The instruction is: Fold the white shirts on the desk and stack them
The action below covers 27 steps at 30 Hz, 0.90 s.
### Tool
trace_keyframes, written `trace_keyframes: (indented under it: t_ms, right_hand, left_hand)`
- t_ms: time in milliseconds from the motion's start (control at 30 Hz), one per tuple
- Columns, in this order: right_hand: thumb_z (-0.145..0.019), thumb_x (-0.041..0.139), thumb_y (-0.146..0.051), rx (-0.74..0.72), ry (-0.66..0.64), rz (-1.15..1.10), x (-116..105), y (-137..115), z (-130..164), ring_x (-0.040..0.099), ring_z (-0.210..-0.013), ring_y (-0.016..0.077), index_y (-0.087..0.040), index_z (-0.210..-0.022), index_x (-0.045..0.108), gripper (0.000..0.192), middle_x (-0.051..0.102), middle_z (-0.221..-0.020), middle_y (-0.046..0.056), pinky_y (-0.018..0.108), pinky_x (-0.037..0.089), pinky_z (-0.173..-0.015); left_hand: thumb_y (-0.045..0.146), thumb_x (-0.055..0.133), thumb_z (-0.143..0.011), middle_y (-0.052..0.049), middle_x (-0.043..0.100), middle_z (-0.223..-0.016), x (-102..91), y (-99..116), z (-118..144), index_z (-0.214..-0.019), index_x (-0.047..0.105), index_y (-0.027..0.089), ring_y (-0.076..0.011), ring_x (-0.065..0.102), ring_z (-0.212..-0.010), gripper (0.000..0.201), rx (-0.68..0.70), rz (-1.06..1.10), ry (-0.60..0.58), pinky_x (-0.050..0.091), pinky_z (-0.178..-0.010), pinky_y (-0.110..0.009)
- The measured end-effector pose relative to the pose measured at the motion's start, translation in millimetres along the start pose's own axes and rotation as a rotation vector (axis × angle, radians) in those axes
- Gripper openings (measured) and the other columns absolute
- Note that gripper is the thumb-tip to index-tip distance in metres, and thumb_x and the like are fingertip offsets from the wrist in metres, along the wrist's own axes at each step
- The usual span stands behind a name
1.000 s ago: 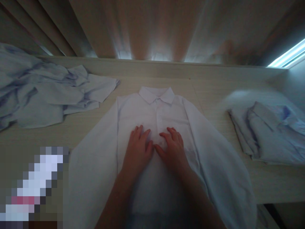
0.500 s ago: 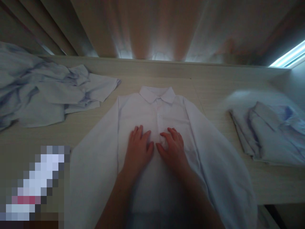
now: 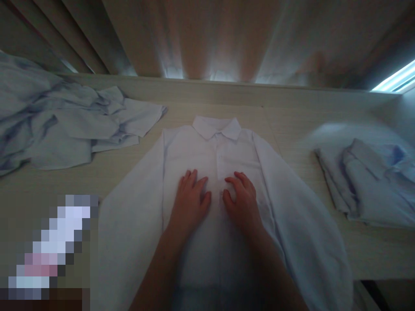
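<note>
A white long-sleeved shirt (image 3: 207, 155) lies front side up on a pale wood-grain surface, its collar pointing away from me and its sleeves spread to both sides. On the chest, left of the button strip, my left hand (image 3: 191, 198) rests with its fingers stretched out. My right hand (image 3: 241, 201) is on the other side of the strip, its fingers slightly bent and apart. Neither hand holds anything. My forearms cover parts of the lower shirt, and its bottom is in shadow.
A crumpled heap of white garments (image 3: 65, 125) lies at the left. At the right is a folded white shirt (image 3: 379, 185) beside clear plastic. Behind the surface (image 3: 292, 116), a low ledge runs in front of curtains (image 3: 207, 39). A blurred-out patch (image 3: 61, 233) hides something at lower left.
My right hand has slid slightly right, away from the button strip, widening the space between my hands. My left hand stays about where it was on the shirt. The view has shifted a little.
</note>
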State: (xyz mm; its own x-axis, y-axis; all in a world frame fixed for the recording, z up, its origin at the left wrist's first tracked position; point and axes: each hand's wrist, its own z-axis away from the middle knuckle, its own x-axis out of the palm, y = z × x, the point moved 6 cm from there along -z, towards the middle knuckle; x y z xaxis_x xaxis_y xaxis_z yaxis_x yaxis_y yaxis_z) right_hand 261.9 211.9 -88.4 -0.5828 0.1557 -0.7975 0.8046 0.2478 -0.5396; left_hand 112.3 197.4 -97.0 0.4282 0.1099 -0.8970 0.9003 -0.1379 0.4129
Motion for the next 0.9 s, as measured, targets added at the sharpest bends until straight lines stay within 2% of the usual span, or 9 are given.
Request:
trace_keyframes:
  t_ms: [133, 300, 433, 600, 733, 900]
  right_hand:
    - [-0.076, 0.058, -0.025, 0.016, -0.037, 0.022, 2.4, 3.7, 0.0, 0.042, -0.121, 0.0289, -0.016, -0.106, 0.061, 0.031, 0.051, -0.124, 0.016, 0.048, 0.033, -0.104]
    - [-0.078, 0.057, -0.027, -0.027, -0.062, 0.050, 5.6, 6.7, 0.8, 0.040, -0.123, 0.0299, -0.018, -0.107, 0.060, 0.030, 0.050, -0.125, 0.015, 0.052, 0.032, -0.103]
    - [-0.079, 0.057, -0.028, -0.024, -0.071, 0.034, 4.6, 8.7, 0.3, 0.038, -0.125, 0.0305, -0.019, -0.108, 0.059, 0.030, 0.049, -0.127, 0.015, 0.055, 0.033, -0.103]
    - [-0.081, 0.052, -0.024, -0.038, -0.096, 0.040, 4.7, 7.5, 0.1, 0.036, -0.127, 0.0309, -0.019, -0.109, 0.058, 0.030, 0.047, -0.129, 0.016, 0.056, 0.032, -0.103]
    - [-0.082, 0.043, -0.016, -0.056, -0.110, 0.030, 4.8, 7.8, -0.4, 0.036, -0.128, 0.0291, -0.019, -0.109, 0.059, 0.031, 0.048, -0.129, 0.015, 0.056, 0.032, -0.103]
    - [-0.080, 0.043, -0.014, -0.043, -0.122, 0.038, 3.3, 12.6, -1.5, 0.035, -0.129, 0.0270, -0.018, -0.109, 0.059, 0.033, 0.047, -0.130, 0.014, 0.052, 0.031, -0.106]
  left_hand:
    - [0.028, 0.044, -0.087, -0.015, 0.041, -0.141, -5.6, 0.7, -0.6, -0.123, 0.052, 0.017, -0.0280, 0.027, -0.136, 0.038, 0.005, 0.036, 0.019, 0.024, -0.110, -0.054]
    - [0.037, 0.050, -0.084, -0.017, 0.039, -0.142, 4.4, -4.8, 0.0, -0.125, 0.050, 0.017, -0.0333, 0.027, -0.135, 0.046, -0.014, -0.061, -0.010, 0.023, -0.109, -0.058]
    - [0.038, 0.050, -0.084, -0.017, 0.037, -0.143, 5.1, -5.7, 0.8, -0.125, 0.050, 0.018, -0.0332, 0.027, -0.136, 0.046, -0.009, -0.060, -0.009, 0.024, -0.108, -0.058]
    - [0.037, 0.047, -0.086, -0.017, 0.037, -0.143, 1.3, 4.4, 1.9, -0.128, 0.046, 0.018, -0.0312, 0.025, -0.136, 0.046, 0.022, 0.018, -0.010, 0.026, -0.108, -0.055]
    - [0.039, 0.050, -0.084, -0.017, 0.036, -0.144, 8.1, 14.9, 2.6, -0.128, 0.047, 0.019, -0.0315, 0.025, -0.136, 0.048, 0.093, 0.010, -0.055, 0.024, -0.109, -0.056]
    - [0.038, 0.056, -0.081, -0.016, 0.037, -0.144, 13.4, 13.9, 1.7, -0.123, 0.052, 0.020, -0.0316, 0.026, -0.136, 0.046, 0.094, -0.011, -0.096, 0.024, -0.109, -0.055]
